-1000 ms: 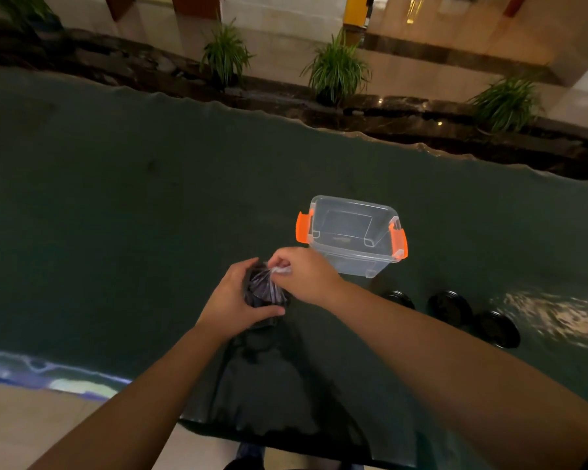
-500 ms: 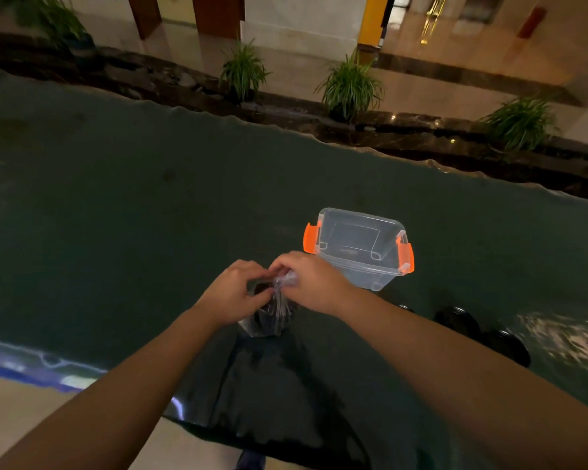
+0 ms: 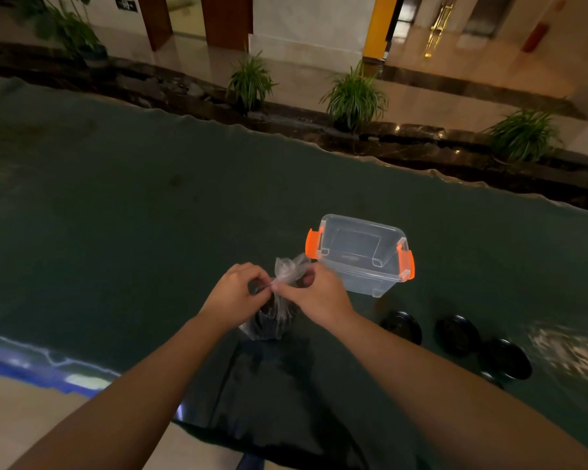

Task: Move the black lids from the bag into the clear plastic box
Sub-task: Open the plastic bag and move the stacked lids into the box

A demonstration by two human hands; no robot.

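A small clear plastic bag (image 3: 273, 318) with dark lids inside stands on the dark green table, its twisted top sticking up between my hands. My left hand (image 3: 233, 293) and my right hand (image 3: 314, 293) both pinch the bag's neck from either side. Just behind my right hand sits the clear plastic box (image 3: 360, 254) with orange latches, open and with nothing in it. Three black lids (image 3: 401, 325) (image 3: 457, 334) (image 3: 504, 359) lie on the table to the right of my right forearm.
The dark green table (image 3: 133, 232) stretches far to the left and back. A dark sheet (image 3: 279, 401) hangs over its near edge below the bag. Potted plants (image 3: 353, 96) stand on a ledge beyond the far edge.
The bag's top, gathered low between my hands before, now sticks up above my fingers. Both hands have stayed on the bag's neck.
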